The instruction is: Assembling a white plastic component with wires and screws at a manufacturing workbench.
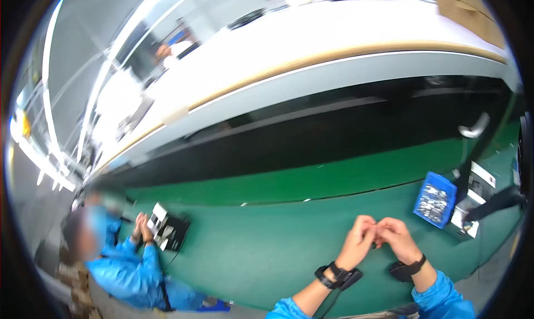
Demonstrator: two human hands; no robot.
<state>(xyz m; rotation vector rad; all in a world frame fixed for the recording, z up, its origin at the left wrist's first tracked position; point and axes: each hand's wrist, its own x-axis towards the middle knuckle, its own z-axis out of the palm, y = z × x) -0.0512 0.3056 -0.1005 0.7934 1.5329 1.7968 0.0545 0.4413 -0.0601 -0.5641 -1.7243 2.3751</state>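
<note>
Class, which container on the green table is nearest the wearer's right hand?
The blue tray of small parts: the only blue one, and closest to the right hand.

Bright strip lights (49,74) glare over on the left, the room around them pale grey and blurred. Before me stretches a green tabletop (239,252); beyond it a long white counter (334,30) with a tan edge (311,65) runs above a dark panel (278,133).
</note>
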